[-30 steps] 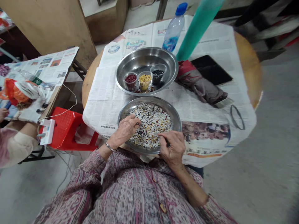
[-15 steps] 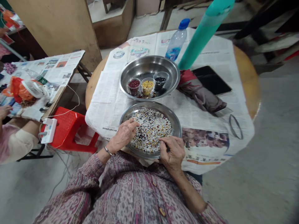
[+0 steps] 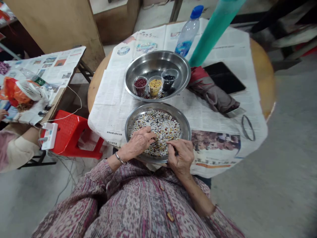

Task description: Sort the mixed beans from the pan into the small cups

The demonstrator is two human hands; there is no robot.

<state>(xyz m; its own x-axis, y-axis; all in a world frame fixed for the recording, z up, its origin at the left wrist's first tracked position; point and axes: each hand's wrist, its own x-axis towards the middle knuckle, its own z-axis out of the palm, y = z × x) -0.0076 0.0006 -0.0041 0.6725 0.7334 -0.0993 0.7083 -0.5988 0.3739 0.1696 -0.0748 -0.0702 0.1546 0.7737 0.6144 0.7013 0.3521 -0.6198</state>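
Observation:
A shallow steel plate (image 3: 187,124) in front of me holds a loose mix of white, red, yellow and black grains or beans (image 3: 158,122). My left hand (image 3: 140,141) reaches over the plate's left side, its fingers bent down and drawn together at the mix; the tips are partly hidden. Over the right rim is my right hand (image 3: 182,155), curled closed with thumb and forefinger pinched. What either pinch holds is too small to see. Beyond, a deeper steel basin (image 3: 158,57) contains cups of red beans (image 3: 140,84), yellow beans (image 3: 155,85) and black beans (image 3: 169,80).
Newspaper (image 3: 109,99) covers the round table. Behind the basin stand a blue-capped bottle (image 3: 187,36) and a tall green cylinder (image 3: 213,36). A folded umbrella (image 3: 210,91), a black tablet (image 3: 224,77) and a dark loop (image 3: 248,128) lie right. A red stool (image 3: 71,134) is left, near a seated person.
My left hand has moved right and inward over the mix, its fingers more bent. My right hand stays pinched near the right rim. The whole view has shifted slightly.

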